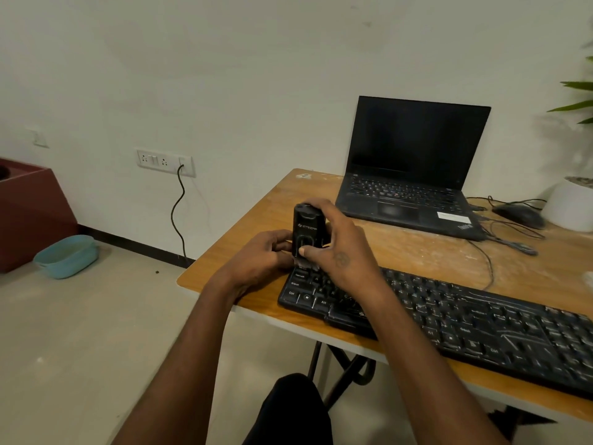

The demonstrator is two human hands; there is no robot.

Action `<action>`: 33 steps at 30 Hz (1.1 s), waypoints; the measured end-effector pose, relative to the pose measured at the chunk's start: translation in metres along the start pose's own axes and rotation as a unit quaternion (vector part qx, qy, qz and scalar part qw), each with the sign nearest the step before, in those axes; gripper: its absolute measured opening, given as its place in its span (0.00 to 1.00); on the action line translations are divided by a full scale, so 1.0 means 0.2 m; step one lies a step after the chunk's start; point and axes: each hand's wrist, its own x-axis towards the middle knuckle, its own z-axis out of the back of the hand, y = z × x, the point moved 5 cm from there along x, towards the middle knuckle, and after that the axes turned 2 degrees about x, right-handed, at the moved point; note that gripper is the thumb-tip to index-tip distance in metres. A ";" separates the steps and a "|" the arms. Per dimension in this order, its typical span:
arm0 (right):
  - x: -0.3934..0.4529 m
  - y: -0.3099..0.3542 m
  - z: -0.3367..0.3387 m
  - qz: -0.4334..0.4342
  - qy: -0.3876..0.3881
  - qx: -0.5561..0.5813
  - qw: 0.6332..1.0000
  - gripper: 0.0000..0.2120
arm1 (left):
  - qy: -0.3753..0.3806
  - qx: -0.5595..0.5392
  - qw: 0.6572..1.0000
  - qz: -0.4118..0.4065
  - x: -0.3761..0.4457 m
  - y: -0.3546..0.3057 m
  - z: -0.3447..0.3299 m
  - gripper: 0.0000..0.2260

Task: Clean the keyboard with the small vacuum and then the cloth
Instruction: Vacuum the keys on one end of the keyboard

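Observation:
A black keyboard (465,322) lies along the front edge of the wooden table (401,252). A small black vacuum (307,228) stands upright over the keyboard's far left corner. My right hand (340,248) grips the vacuum from the right, with the thumb on its front. My left hand (260,258) holds the vacuum's lower part from the left, fingers curled against it. The vacuum's nozzle end is hidden behind my hands. No cloth is in view.
An open black laptop (414,175) sits at the back of the table, with a mouse (519,215), cables and a white plant pot (571,203) to its right. On the floor at left are a blue tub (65,256) and a red box (29,213).

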 end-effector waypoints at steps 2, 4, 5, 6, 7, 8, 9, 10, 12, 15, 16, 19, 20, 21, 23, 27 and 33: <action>-0.01 -0.02 0.04 -0.009 -0.005 -0.001 1.000 0.34 | -0.009 0.007 1.000 0.009 0.00 0.01 0.02 0.21; -0.05 -0.06 0.10 -0.035 -0.017 0.010 0.999 0.35 | -0.020 0.023 0.999 0.015 0.01 0.01 0.03 0.20; -0.08 -0.08 0.14 -0.049 -0.026 0.020 0.998 0.35 | -0.024 0.030 0.999 0.015 0.01 0.01 0.03 0.20; -0.09 -0.10 0.17 -0.061 -0.035 0.027 0.997 0.35 | -0.026 0.036 0.999 0.015 0.01 0.01 0.03 0.20; -0.10 -0.11 0.19 -0.068 -0.040 0.031 0.996 0.35 | -0.027 0.040 0.999 0.014 0.01 0.01 0.03 0.19; -0.10 -0.11 0.20 -0.073 -0.042 0.036 0.996 0.35 | -0.028 0.042 0.999 0.015 0.01 0.01 0.03 0.19; -0.10 -0.10 0.19 -0.074 -0.041 0.041 0.996 0.35 | -0.029 0.043 0.999 0.016 0.01 0.01 0.03 0.20; -0.08 -0.09 0.17 -0.072 -0.037 0.041 0.996 0.36 | -0.028 0.041 0.999 0.017 0.01 0.01 0.03 0.20; -0.04 -0.06 0.11 -0.063 -0.026 0.019 0.998 0.35 | -0.024 0.035 0.999 0.021 0.01 0.01 0.03 0.20; 0.04 -0.03 0.04 -0.063 -0.013 -0.007 0.998 0.34 | -0.019 0.034 0.999 0.020 0.00 0.01 0.02 0.22; 0.06 -0.04 0.03 -0.067 -0.011 -0.015 0.998 0.33 | -0.017 0.030 0.999 0.020 0.00 0.01 0.02 0.22; 0.06 -0.08 0.08 -0.087 -0.013 -0.025 0.996 0.28 | -0.017 0.021 0.999 0.023 0.00 0.01 0.02 0.20; 0.04 -0.10 0.12 -0.100 -0.019 -0.021 0.995 0.27 | -0.019 0.019 0.999 0.023 0.00 0.01 0.02 0.20; 0.02 -0.13 0.16 -0.111 -0.028 -0.017 0.993 0.27 | -0.020 0.026 0.999 0.024 0.00 0.00 0.02 0.20; -0.02 -0.15 0.23 -0.124 -0.050 -0.017 0.991 0.25 | -0.020 0.036 0.999 0.024 0.00 -0.01 0.02 0.20; 0.00 -0.12 0.19 -0.114 -0.065 -0.033 0.991 0.25 | -0.025 0.036 0.999 0.024 0.00 0.00 0.02 0.20; 0.07 -0.07 0.04 -0.071 -0.026 -0.044 0.996 0.26 | -0.019 0.012 1.000 0.021 -0.01 0.00 0.01 0.19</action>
